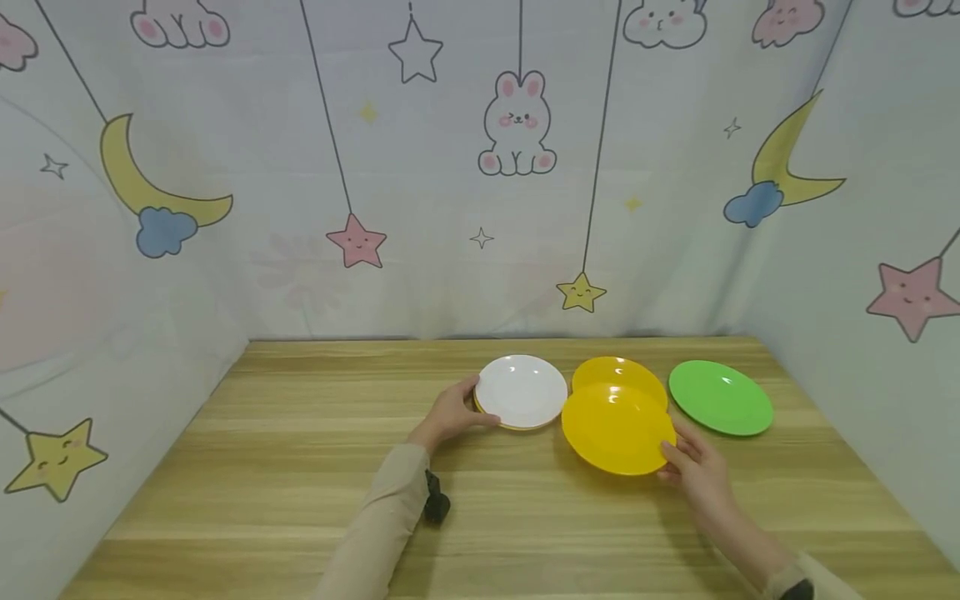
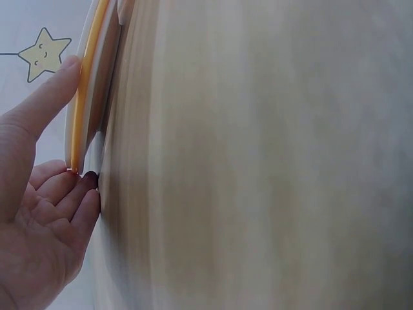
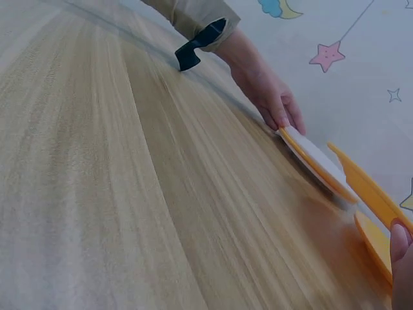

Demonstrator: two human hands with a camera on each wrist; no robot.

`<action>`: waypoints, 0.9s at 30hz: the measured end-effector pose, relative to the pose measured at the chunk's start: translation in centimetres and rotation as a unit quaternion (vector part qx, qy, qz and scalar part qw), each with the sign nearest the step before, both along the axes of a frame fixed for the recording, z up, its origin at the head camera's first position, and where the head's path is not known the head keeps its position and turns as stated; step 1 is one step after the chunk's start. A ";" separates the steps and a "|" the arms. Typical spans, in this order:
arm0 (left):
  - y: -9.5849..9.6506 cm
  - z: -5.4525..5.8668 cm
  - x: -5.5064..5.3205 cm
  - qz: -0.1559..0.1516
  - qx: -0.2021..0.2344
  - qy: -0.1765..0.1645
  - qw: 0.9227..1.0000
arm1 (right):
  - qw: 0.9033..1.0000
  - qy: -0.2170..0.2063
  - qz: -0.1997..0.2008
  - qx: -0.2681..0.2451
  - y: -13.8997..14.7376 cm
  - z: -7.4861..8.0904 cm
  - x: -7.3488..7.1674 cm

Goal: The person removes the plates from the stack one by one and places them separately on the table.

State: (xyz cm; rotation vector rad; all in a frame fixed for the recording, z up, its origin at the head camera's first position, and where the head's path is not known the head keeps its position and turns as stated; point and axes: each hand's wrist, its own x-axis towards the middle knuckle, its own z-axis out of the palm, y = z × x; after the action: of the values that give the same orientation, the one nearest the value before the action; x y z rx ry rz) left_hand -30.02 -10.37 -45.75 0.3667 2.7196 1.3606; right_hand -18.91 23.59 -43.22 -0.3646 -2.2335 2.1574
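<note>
My left hand [image 1: 452, 414] holds the left rim of a small stack of plates, its thumb at the front edge and its fingers farther round. A white plate [image 1: 522, 392] tops that stack. Below it an orange-yellow plate [image 2: 86, 97] shows edge-on in the left wrist view, with a pale rim under it. My right hand [image 1: 696, 468] pinches a yellow plate [image 1: 617, 432] by its right edge, thumb on top. This plate is raised and tilted, overlapping a second yellow plate [image 1: 617, 370] behind it. The right wrist view shows the two yellow plates apart.
A green plate [image 1: 720, 397] lies at the right, beyond my right hand. Wood-grain table [image 1: 300, 467] extends to the left and in front. A printed fabric backdrop [image 1: 435, 183] closes off the back and both sides.
</note>
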 end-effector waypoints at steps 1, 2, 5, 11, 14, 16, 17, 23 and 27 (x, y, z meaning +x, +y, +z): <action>0.0 0.0 0.0 -0.001 0.000 0.000 1.000 | 1.000 -0.003 0.000 -0.003 0.2 -0.1 0.2; 0.0 -0.1 0.0 -0.002 0.000 0.000 1.000 | 1.000 -0.007 -0.001 -0.003 0.4 -0.2 0.3; 0.0 0.0 0.1 -0.003 0.001 -0.001 1.000 | 1.000 -0.015 -0.006 0.005 0.9 -0.6 0.6; 0.0 0.0 0.1 -0.002 0.000 0.002 1.000 | 0.999 -0.033 -0.011 0.016 2.0 -1.1 1.4; 0.0 0.1 0.1 -0.002 -0.001 0.001 1.000 | 0.999 -0.047 -0.002 0.027 2.6 -1.4 1.9; 0.0 0.1 0.1 -0.001 0.000 0.001 1.000 | 0.998 -0.055 0.003 0.035 3.0 -1.6 2.3; 0.0 0.1 0.1 0.000 0.001 -0.001 1.000 | 0.998 -0.058 0.005 0.036 3.2 -1.7 2.5; 0.1 0.2 0.2 0.001 0.003 -0.004 1.000 | 0.996 -0.069 0.018 0.047 3.7 -1.9 3.3; 0.0 0.0 0.2 0.003 -0.001 -0.003 1.000 | 0.996 -0.079 0.022 0.041 3.7 -1.9 3.7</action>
State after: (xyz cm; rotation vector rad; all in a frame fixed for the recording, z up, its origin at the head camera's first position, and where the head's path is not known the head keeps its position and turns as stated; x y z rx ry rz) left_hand -29.85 -10.36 -45.70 0.3524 2.7192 1.3579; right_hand -15.17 27.29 -45.16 -0.5052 -2.4271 2.1196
